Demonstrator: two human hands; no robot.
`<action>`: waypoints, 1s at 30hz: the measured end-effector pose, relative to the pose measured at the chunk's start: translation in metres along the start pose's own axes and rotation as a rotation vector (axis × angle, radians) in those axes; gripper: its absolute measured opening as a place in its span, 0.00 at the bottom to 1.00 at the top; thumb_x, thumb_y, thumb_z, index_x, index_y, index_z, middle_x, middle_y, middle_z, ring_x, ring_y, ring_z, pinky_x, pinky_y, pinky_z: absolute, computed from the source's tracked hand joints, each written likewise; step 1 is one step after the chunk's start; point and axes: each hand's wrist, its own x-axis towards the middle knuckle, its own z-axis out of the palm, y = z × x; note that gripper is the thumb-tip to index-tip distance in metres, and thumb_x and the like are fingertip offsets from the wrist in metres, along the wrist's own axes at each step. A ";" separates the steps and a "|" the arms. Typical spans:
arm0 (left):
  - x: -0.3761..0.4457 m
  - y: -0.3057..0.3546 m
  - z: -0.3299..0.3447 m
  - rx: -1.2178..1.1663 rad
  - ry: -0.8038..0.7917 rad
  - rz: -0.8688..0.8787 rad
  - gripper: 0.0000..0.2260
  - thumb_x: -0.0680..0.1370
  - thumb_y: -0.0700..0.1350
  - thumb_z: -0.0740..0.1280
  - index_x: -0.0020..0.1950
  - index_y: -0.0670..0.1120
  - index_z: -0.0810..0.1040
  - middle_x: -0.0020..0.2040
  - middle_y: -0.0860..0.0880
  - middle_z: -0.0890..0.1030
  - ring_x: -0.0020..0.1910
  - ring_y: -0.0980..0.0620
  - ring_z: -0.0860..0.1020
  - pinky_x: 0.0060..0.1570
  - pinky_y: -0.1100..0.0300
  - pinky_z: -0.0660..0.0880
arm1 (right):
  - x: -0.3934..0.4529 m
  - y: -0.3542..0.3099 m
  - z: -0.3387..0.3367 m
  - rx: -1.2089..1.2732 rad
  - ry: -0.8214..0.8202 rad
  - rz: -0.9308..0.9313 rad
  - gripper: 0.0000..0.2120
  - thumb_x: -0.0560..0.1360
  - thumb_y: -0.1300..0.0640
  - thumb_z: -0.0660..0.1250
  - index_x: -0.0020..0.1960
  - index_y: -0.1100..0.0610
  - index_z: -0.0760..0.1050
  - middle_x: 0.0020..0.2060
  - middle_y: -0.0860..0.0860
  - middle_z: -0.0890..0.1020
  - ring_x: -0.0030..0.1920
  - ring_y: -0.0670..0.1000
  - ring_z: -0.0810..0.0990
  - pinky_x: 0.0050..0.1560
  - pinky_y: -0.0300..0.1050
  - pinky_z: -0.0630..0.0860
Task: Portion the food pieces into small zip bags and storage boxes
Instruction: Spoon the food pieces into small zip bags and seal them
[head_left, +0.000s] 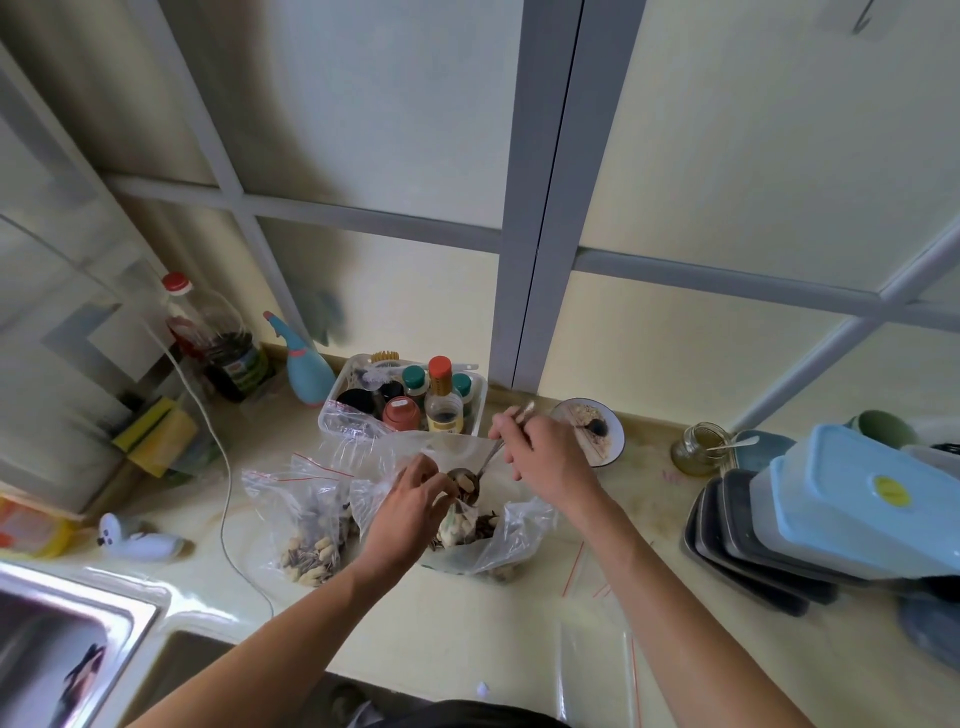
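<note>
At the far left the steel sink (62, 649) cut into the surface (467, 623), its rim running along the near edge. Behind it stood a dark bottle (218, 348) with a red cap and a teal spray bottle (306, 369) against the window frame, and a white cable (223, 493) trailed forward across the surface. Just right of the cable a filled zip bag (306, 525) of peanuts and seeds lay slumped, touching the bag being filled. The left hand (410, 509) pinched the rim of the open zip bag (488, 535), fingers curled round the plastic, holding its mouth up. The grip of the right hand (545, 452) was closed round the handle of a metal spoon (467, 483), whose bowl, loaded with peanuts, sat at the bag's mouth, just beside the left fingertips. Behind the hands a white tub (337, 410) of condiment bottles stood close, leaving a narrow gap. Right of it were a bowl (613, 441) and a small jar (696, 449). Empty zip bags (597, 623) lay flat on the open stretch near the front edge. At the far right a stack of storage boxes (831, 519) with a blue lid leaned, well apart from the hands
</note>
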 end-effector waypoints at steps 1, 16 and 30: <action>0.000 0.000 0.000 -0.006 -0.003 0.000 0.03 0.77 0.47 0.73 0.49 0.51 0.81 0.50 0.56 0.69 0.47 0.59 0.68 0.45 0.68 0.68 | -0.001 -0.002 0.001 -0.029 -0.075 -0.013 0.21 0.85 0.47 0.59 0.45 0.60 0.82 0.34 0.54 0.83 0.32 0.50 0.83 0.37 0.42 0.78; -0.002 -0.005 0.006 -0.128 -0.047 -0.103 0.03 0.80 0.45 0.69 0.51 0.48 0.77 0.52 0.58 0.68 0.44 0.57 0.72 0.41 0.61 0.73 | -0.005 -0.007 -0.014 -0.109 -0.340 -0.126 0.08 0.78 0.55 0.68 0.47 0.49 0.86 0.42 0.38 0.78 0.41 0.38 0.77 0.42 0.33 0.68; 0.002 -0.005 0.009 -0.113 -0.230 -0.162 0.02 0.80 0.45 0.67 0.51 0.49 0.75 0.70 0.42 0.72 0.50 0.43 0.83 0.44 0.51 0.80 | 0.002 0.002 -0.031 0.210 0.296 -0.130 0.08 0.70 0.52 0.67 0.37 0.52 0.84 0.33 0.45 0.84 0.35 0.46 0.81 0.36 0.39 0.76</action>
